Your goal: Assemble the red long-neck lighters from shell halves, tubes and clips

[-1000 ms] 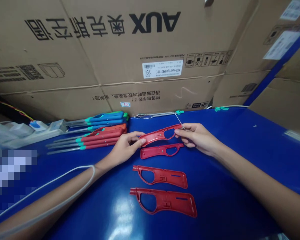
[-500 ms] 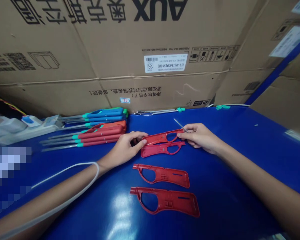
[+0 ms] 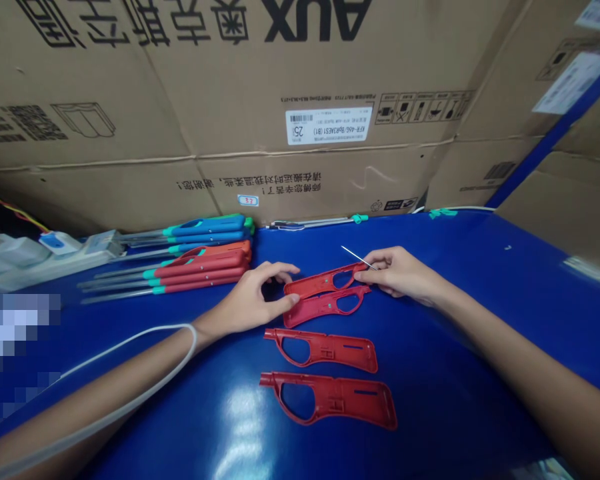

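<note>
My left hand (image 3: 253, 299) and my right hand (image 3: 397, 272) hold the two ends of a red plastic handle shell (image 3: 320, 283), low over the blue table. It lies against a second red shell (image 3: 325, 304) just below it. My right hand also pinches a thin metal pin (image 3: 356, 256) that points up and left. Two more red shells lie nearer to me, the third shell (image 3: 323, 349) and the nearest shell (image 3: 330, 397), both flat on the table.
A stack of red and blue long-nosed lighters (image 3: 190, 257) lies at the left. Large cardboard boxes (image 3: 280, 100) wall off the back of the blue table (image 3: 480, 300). A white power strip (image 3: 55, 250) sits far left. A white cord (image 3: 130, 373) loops round my left wrist.
The held red shell has come down from above the table onto the second shell. Both hands sank a little with it, and the pin tilted further left.
</note>
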Motion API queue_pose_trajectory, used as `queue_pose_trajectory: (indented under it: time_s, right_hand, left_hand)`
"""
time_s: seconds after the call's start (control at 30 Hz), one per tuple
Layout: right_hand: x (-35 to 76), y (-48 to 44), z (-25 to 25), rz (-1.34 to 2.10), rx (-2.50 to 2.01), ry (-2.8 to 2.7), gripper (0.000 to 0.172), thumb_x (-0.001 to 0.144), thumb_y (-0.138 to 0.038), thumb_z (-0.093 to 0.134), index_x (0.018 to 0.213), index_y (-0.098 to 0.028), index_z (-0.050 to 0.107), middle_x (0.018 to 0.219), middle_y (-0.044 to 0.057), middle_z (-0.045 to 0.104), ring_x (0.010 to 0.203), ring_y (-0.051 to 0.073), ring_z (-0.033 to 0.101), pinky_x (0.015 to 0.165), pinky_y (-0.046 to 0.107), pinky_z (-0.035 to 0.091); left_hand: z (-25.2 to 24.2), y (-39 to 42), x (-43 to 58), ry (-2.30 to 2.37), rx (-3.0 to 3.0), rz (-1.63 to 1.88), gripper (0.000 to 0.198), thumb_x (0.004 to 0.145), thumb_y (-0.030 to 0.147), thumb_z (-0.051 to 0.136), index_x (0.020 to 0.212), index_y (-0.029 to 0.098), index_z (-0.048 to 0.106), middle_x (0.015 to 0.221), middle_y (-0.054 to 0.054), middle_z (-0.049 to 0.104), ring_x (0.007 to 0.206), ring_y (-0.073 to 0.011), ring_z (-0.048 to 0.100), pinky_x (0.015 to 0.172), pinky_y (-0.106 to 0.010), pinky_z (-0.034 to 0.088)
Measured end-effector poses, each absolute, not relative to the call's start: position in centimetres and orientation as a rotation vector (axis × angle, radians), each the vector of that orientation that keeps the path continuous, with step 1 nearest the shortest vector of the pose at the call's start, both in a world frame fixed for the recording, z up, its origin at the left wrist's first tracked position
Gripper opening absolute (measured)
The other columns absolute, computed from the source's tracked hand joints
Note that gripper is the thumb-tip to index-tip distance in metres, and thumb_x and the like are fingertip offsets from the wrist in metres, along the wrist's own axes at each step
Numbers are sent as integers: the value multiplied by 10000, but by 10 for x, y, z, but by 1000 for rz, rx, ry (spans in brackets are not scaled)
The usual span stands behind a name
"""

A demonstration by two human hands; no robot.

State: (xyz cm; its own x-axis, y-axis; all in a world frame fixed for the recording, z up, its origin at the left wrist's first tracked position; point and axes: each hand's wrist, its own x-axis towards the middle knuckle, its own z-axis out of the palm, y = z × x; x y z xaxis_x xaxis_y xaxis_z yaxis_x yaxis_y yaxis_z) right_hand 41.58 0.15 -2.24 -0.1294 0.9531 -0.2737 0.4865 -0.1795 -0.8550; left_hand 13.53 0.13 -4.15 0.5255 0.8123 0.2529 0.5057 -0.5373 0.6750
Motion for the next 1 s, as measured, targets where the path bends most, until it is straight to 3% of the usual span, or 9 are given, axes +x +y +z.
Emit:
queue_pose_trajectory:
  time_s: [0.17,0.43,0.67,0.9,1.0]
  right_hand:
    - [416,0,-21,1243,-1672,-1670,234,735,-376,717,738,-174,600,500,-52,496,388,51,396,338,165,237]
    - [419,-2,-16,1285,-1676,-1699,251,713,-385,733,805,-174,631,564,-43,530,427,50,419,361,165,266]
    - [418,-3,-14,1276,-1672,-1721,275,744,-426,702,819,-170,635,535,-45,509,423,59,417,363,175,267]
    - [415,-5,-15,1308,-1517,-1635,301,767,-454,676,733,-164,602,473,-58,462,388,52,355,365,194,217]
    - [414,-5,-17,1333,-1444,-1587,308,770,-454,677,733,-158,601,544,-30,525,404,45,356,368,194,212]
  left_hand:
    - [-39,0,135,1064,2325,668,439,795,342,672,1205,215,578,1123,-63,643,1023,-219,580,938,-404,449]
    - [-45,2,135,1065,2228,760,318,816,306,630,1107,177,627,894,-31,636,821,-165,597,794,-317,488]
    - [-49,4,135,1050,2131,821,316,815,259,614,1120,183,589,819,4,605,737,-129,580,691,-258,483]
    - [-49,6,134,1093,2107,835,318,858,328,595,1142,187,574,833,-4,648,767,-145,595,750,-283,481]
    - [-50,8,133,1102,2078,851,319,862,339,595,1135,175,572,841,-15,644,774,-151,588,739,-286,480]
